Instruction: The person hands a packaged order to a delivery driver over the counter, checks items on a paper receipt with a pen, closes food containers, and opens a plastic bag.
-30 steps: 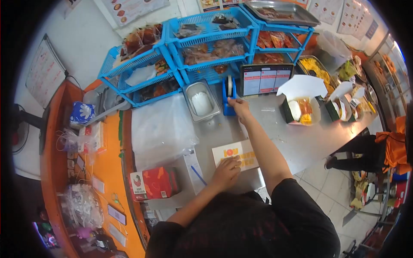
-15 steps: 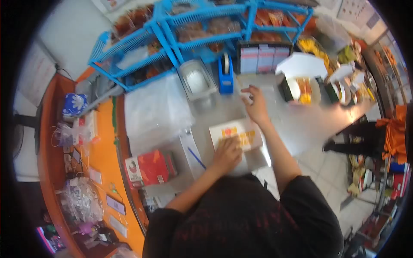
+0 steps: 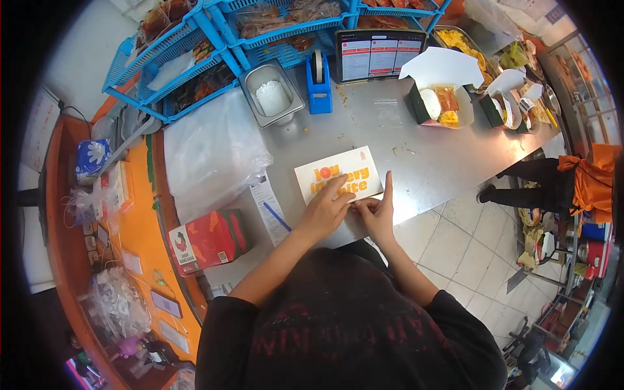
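A white box with yellow and orange lettering lies on the steel counter in front of my body. My left hand rests on the near part of its lid, fingers apart. At the box's near right edge is my right hand, its thumb and curled fingers pinched together and its index finger stretched up; what they pinch is too small to make out. Beyond the box stands a blue tape dispenser, beside a metal tray holding white contents.
Clear plastic bags, a receipt with a blue pen and a red box lie to the left. Open food boxes stand at the right, near a tablet. A person in orange is far right.
My right hand has left the tape dispenser and come back to the box's near edge. My left hand remains on the lid. The view has shifted, so the counter's items appear higher.
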A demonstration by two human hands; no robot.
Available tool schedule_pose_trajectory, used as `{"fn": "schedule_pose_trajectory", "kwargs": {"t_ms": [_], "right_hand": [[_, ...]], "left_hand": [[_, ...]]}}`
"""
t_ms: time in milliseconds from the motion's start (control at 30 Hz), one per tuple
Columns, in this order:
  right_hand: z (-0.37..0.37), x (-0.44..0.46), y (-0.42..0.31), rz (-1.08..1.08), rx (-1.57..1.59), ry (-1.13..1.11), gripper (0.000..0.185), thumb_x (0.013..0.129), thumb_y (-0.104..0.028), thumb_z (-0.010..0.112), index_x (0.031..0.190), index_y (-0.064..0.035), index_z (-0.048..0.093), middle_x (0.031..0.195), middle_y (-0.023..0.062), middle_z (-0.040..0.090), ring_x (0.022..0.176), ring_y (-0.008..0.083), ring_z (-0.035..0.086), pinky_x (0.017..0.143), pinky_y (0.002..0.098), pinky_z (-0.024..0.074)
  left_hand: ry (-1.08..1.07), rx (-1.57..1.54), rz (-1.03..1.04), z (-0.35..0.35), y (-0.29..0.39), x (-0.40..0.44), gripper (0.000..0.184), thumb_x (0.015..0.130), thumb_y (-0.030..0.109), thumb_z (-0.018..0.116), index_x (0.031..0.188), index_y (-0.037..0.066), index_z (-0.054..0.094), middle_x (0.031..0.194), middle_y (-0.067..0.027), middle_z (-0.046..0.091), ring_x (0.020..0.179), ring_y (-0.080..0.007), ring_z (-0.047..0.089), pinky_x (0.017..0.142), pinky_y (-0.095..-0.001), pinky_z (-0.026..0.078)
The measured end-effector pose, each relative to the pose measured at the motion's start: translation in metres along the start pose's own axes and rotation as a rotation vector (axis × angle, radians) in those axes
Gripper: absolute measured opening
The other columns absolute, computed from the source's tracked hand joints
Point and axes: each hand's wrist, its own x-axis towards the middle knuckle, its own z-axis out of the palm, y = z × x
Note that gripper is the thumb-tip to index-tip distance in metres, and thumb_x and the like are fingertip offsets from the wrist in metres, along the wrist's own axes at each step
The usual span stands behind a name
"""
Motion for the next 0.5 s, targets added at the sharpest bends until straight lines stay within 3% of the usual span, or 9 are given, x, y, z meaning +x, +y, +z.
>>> {"fn": "schedule_pose_trajectory", "kwargs": {"t_ms": [67, 100, 167, 200, 267, 300, 367, 433, 500], "right_hand": [[0.002, -0.002, 0.000, -0.354, -0.431, 0.038, 0.078, 0.078, 0.004, 0.059, 0.143, -0.0089, 0.018, 0.063, 0.0085, 0.060, 0.053, 0.0152, 0.059, 0.051, 0.0271, 0.0474], [-0.002, 0.001, 0.004, -0.354, -0.428, 0.030, 0.078, 0.078, 0.004, 0.059, 0.143, -0.0089, 0.018, 0.063, 0.0085, 0.060, 0.053, 0.0152, 0.059, 0.051, 0.0271, 0.0474], [-0.019, 0.010, 0.014, -0.789, -0.879, -0.154, 0.045, 0.076, 0.001, 0.061, 0.120, -0.0047, 0.054, 0.059, 0.0100, 0.059, 0.049, 0.0194, 0.057, 0.048, 0.0287, 0.0448], [-0.023, 0.016, 0.011, -0.799, -0.871, -0.169, 0.045, 0.076, 0.001, 0.061, 0.120, -0.0047, 0.054, 0.059, 0.0100, 0.059, 0.049, 0.0194, 0.057, 0.048, 0.0287, 0.0448], [-0.027, 0.023, 0.000, -0.966, -0.715, -0.127, 0.014, 0.074, 0.000, 0.063, 0.087, -0.0043, 0.067, 0.053, 0.0091, 0.054, 0.042, 0.0201, 0.051, 0.043, 0.0288, 0.0387], [-0.034, 0.025, -0.008, -0.985, -0.697, -0.019, 0.006, 0.073, -0.001, 0.065, 0.078, -0.0050, 0.065, 0.051, 0.0072, 0.051, 0.040, 0.0179, 0.047, 0.041, 0.0283, 0.0354], [-0.047, 0.027, -0.026, -0.871, -0.644, 0.164, 0.015, 0.069, -0.002, 0.070, 0.061, -0.0064, 0.059, 0.045, 0.0026, 0.043, 0.036, 0.0131, 0.036, 0.038, 0.0282, 0.0277], [-0.047, 0.035, -0.048, -0.802, -0.573, 0.277, 0.013, 0.076, -0.002, 0.066, 0.066, -0.0034, 0.058, 0.049, -0.0001, 0.047, 0.039, 0.0063, 0.036, 0.039, 0.0225, 0.0265], [-0.042, 0.035, -0.071, -0.757, -0.556, 0.283, 0.005, 0.079, -0.002, 0.063, 0.079, -0.0018, 0.059, 0.054, -0.0023, 0.048, 0.047, 0.0034, 0.038, 0.043, 0.0198, 0.0289]], "left_hand": [[-0.037, -0.058, -0.079, -0.002, -0.001, 0.000, 0.038, 0.072, 0.000, 0.063, 0.109, 0.002, 0.054, 0.125, -0.0180, 0.044, 0.115, -0.0356, 0.047, 0.093, -0.0394, 0.043], [-0.075, -0.133, -0.155, -0.005, 0.000, 0.002, 0.044, 0.071, 0.002, 0.065, 0.112, 0.002, 0.052, 0.127, -0.0177, 0.043, 0.117, -0.0358, 0.045, 0.094, -0.0399, 0.042], [-0.103, -0.203, -0.242, -0.011, 0.002, 0.005, 0.050, 0.069, 0.004, 0.067, 0.115, 0.002, 0.049, 0.129, -0.0174, 0.041, 0.119, -0.0360, 0.042, 0.096, -0.0404, 0.040], [-0.112, -0.134, -0.180, -0.015, 0.002, 0.009, 0.059, 0.066, 0.011, 0.070, 0.120, 0.002, 0.046, 0.130, -0.0187, 0.039, 0.123, -0.0366, 0.038, 0.099, -0.0438, 0.036], [-0.117, -0.044, -0.141, -0.021, 0.002, 0.018, 0.069, 0.063, 0.017, 0.073, 0.124, 0.003, 0.044, 0.131, -0.0200, 0.037, 0.126, -0.0372, 0.033, 0.101, -0.0473, 0.031], [-0.066, 0.140, -0.182, -0.018, 0.003, 0.028, 0.082, 0.058, 0.020, 0.075, 0.129, 0.004, 0.038, 0.130, -0.0211, 0.036, 0.126, -0.0388, 0.029, 0.102, -0.0494, 0.027], [-0.015, 0.339, -0.261, -0.017, 0.007, 0.037, 0.095, 0.053, 0.023, 0.077, 0.134, 0.004, 0.032, 0.130, -0.0222, 0.035, 0.127, -0.0405, 0.026, 0.103, -0.0515, 0.023], [-0.183, 0.280, -0.356, -0.032, 0.013, 0.048, 0.103, 0.051, 0.026, 0.077, 0.139, 0.005, 0.027, 0.126, -0.0244, 0.036, 0.121, -0.0408, 0.029, 0.102, -0.0522, 0.021], [-0.195, 0.302, -0.370, -0.081, 0.039, 0.042, 0.102, 0.052, 0.026, 0.077, 0.139, 0.006, 0.027, 0.125, -0.0236, 0.037, 0.118, -0.0397, 0.031, 0.101, -0.0505, 0.022]]}}
